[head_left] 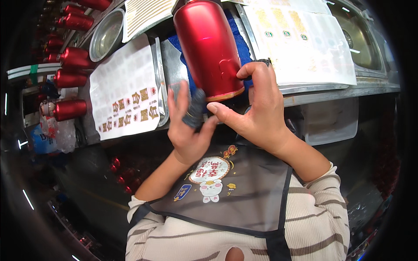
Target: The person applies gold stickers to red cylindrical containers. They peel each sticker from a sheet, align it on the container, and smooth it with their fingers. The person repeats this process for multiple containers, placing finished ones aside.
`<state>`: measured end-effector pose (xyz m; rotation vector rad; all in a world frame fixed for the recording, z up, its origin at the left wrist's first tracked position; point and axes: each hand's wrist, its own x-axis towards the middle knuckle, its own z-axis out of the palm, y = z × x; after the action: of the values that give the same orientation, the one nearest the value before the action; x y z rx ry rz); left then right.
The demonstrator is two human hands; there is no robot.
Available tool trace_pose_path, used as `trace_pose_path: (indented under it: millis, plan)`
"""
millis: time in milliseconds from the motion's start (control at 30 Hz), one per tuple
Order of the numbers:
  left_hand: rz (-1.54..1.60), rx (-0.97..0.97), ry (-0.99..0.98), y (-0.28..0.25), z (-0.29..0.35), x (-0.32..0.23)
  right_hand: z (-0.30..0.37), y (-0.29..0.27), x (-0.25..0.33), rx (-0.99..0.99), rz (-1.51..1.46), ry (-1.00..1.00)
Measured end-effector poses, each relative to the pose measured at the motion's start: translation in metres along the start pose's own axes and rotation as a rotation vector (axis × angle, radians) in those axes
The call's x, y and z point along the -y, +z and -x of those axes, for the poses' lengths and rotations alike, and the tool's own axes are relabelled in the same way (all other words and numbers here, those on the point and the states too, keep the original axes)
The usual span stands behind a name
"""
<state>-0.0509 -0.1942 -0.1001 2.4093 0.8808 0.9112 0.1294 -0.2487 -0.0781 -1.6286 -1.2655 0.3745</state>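
Note:
A glossy red metallic bottle (207,48) lies on a blue cloth (244,45), its base toward me and its neck cut off by the top edge. Fingers of my right hand (263,108) curl against the bottle's right side, and its thumb reaches the rim of the base. A raised red shape shows on the bottle beside that index finger. My left hand (185,124) is left of the base, fingers apart and smeared by motion. Dark finger covers show on both hands. A small greyish patch near the left fingertips is too blurred to name.
At left lies a white sticker sheet (126,93) with gold and red marks, on a metal tray. Another sticker sheet (300,52) is at right, beside a metal basin (363,41). A steel bowl (107,35) and several red bottles (72,78) stand further left.

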Motion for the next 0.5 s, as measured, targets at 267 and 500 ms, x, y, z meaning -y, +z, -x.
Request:
trace_pose_path:
  millis: [267, 500]
  plan:
    - [-0.121, 0.054, 0.125, 0.001, 0.001, 0.007, 0.001, 0.008, -0.017, -0.021, -0.086, -0.055]
    - [-0.181, 0.098, 0.193, -0.003, -0.013, -0.001, 0.004, 0.001, -0.019, 0.034, -0.270, 0.053]
